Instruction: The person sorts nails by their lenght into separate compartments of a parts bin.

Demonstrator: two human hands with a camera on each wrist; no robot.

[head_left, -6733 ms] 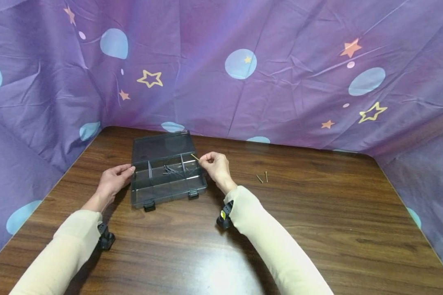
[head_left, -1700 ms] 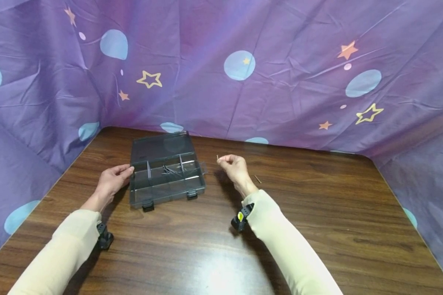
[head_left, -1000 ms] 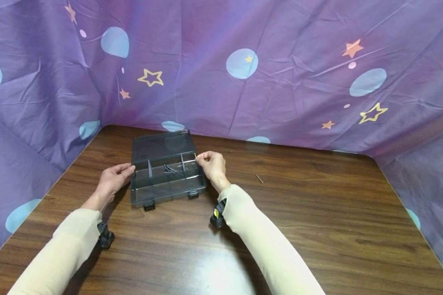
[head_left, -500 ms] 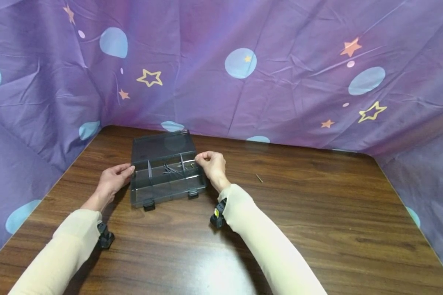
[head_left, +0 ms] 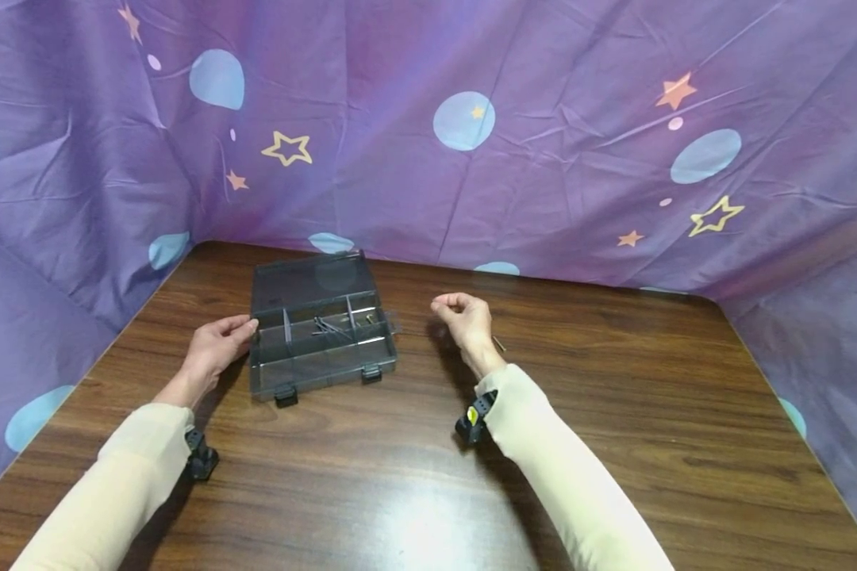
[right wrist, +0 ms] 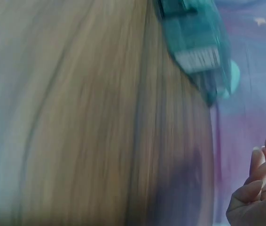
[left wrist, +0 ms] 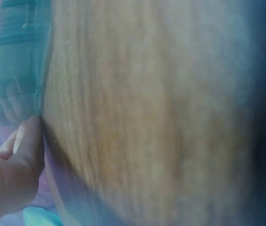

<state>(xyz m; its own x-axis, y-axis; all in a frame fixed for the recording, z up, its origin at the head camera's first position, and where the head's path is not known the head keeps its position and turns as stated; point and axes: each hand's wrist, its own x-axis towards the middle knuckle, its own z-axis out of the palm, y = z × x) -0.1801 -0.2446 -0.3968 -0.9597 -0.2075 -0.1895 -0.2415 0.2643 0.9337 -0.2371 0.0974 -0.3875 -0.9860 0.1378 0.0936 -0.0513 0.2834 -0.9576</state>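
In the head view, an open grey see-through organizer box (head_left: 321,369) lies on the table's left half with its lid tipped back. Thin grey nails or screws (head_left: 332,327) lie in its middle compartment. A brass-coloured one (head_left: 370,320) shows in the right compartment. My left hand (head_left: 214,346) touches the box's left end with nearly straight fingers. My right hand (head_left: 466,321) is in the air right of the box, fingers loosely bent, nothing seen between them. Partly behind that wrist, one brass-coloured nail or screw (head_left: 499,343) lies on the table; its exact kind is too small to tell.
Two black latches, a left one (head_left: 286,396) and a right one (head_left: 372,373), stick out from the box's front. The brown wooden table (head_left: 371,476) ends at a purple cloth backdrop (head_left: 400,190) at the back and sides.
My right hand carried brass-coloured nails or screws from the table to the box's right compartment. Now it has moved away to the right without one. My left hand has stayed at the box.
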